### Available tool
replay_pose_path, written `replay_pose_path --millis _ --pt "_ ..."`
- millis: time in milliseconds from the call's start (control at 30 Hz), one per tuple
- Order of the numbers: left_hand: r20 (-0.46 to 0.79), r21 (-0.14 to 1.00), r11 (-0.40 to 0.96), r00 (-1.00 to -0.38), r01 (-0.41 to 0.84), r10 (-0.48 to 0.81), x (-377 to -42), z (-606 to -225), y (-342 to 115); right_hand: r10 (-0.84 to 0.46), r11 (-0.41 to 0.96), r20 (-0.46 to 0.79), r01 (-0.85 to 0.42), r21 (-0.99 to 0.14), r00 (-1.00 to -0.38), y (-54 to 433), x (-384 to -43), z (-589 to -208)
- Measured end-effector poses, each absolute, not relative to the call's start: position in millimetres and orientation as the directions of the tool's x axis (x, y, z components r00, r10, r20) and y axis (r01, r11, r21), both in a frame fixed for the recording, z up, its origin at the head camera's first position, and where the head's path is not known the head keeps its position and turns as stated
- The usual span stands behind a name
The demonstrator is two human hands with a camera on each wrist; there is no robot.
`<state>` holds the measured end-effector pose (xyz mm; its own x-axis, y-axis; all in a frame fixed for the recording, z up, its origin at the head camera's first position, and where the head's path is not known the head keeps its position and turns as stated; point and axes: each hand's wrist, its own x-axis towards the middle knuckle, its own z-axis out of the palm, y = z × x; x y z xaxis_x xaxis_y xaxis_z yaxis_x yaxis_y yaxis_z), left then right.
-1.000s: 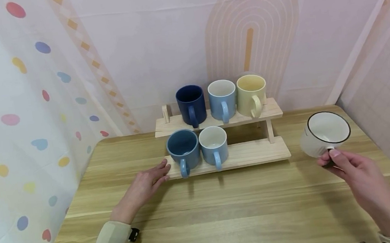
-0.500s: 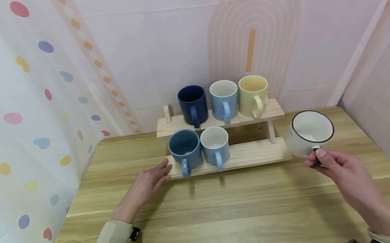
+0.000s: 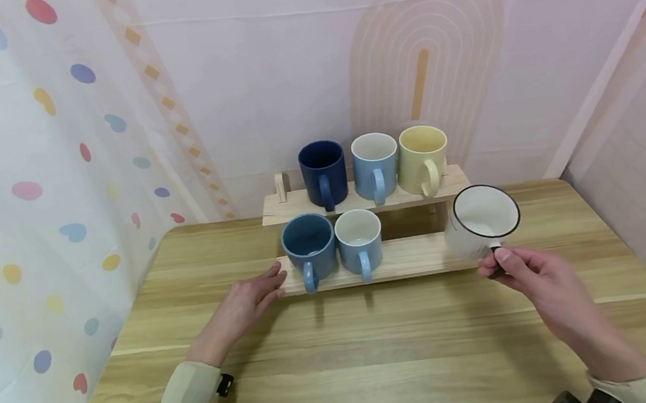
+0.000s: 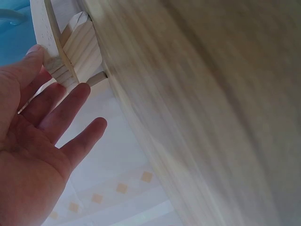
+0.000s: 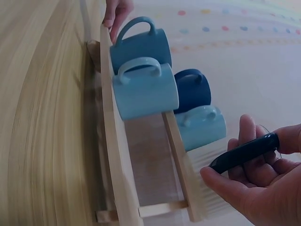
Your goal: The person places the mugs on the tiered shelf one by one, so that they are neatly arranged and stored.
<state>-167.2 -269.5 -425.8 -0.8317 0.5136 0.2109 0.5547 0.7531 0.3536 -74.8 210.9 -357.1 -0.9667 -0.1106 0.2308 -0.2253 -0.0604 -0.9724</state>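
A white mug (image 3: 482, 213) with a black rim is up in the air, overlapping the right end of the wooden two-tier rack (image 3: 419, 256). My right hand (image 3: 538, 277) pinches its dark handle (image 5: 244, 153) between thumb and fingers. At the rack's left end, my left hand (image 3: 245, 303) touches the lower board with fingertips and thumb, fingers mostly straight and slightly spread. On that board stand a dark teal-blue mug (image 3: 317, 258) and a light blue mug (image 3: 360, 250), handles toward me. The upper board carries a navy mug (image 3: 319, 168), another light blue mug (image 3: 369, 166) and a yellow mug (image 3: 414, 164).
The rack stands near the back of a wood-grain table (image 3: 342, 372). Behind it hangs a pale patterned cloth (image 3: 260, 69), with a dotted cloth (image 3: 36, 261) at the left. The lower board's right part shows bare wood beside the light blue mug.
My right hand has carried the white mug leftward, from beside the rack to over the lower board's right end. My left hand keeps its place at the rack's left end.
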Motion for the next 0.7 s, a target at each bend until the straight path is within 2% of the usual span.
replay_pose_path --millis 700 --pt "0.206 0.338 0.765 -0.836 0.549 0.509 -165.4 -423.8 -267.6 -0.186 0.028 0.164 -0.172 -0.985 -0.969 173.3 -93.9 -358.6"
